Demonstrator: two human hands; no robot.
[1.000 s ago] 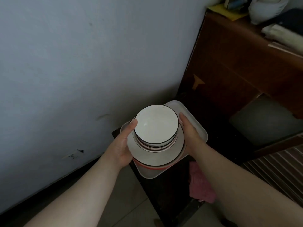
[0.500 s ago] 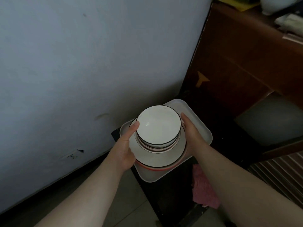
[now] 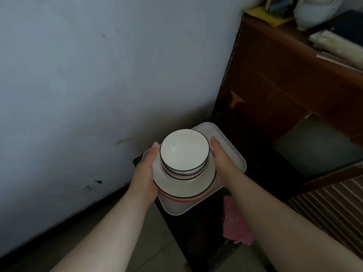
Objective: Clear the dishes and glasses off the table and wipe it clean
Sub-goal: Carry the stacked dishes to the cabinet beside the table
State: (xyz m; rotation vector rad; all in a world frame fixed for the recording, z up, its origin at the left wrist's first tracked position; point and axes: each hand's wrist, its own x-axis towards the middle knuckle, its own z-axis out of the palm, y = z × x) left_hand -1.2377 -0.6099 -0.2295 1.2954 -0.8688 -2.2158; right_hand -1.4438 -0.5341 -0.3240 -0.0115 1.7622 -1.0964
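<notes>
Stack of dishes (image 3: 182, 173) at frame centre: white bowl (image 3: 184, 150) with a thin dark rim on top, nested in more bowls of which only the edges show, all sitting on a wide white plate (image 3: 172, 186) with a dark rim, and a red-rimmed dish (image 3: 177, 199) under that. The stack sits over a white rectangular tray (image 3: 230, 154); cannot tell whether it rests on the tray or is held just above it. Left hand (image 3: 144, 173) grips the stack's left side, palm against the plate edge, thumb up beside the bowl. Right hand (image 3: 222, 159) grips the right side the same way, thumb just beside the bowl; the fingers of both hands are hidden beneath the dishes. The tray lies over the far end of a narrow dark surface (image 3: 196, 232). A pink cloth (image 3: 234, 223) lies on that surface, near its right edge, close to the right forearm. Pale wall (image 3: 98, 75) to the left, tiled floor (image 3: 155, 244) below it. Brown wooden cabinet (image 3: 275, 85) to the right, with folded fabric (image 3: 334, 44) on top.
</notes>
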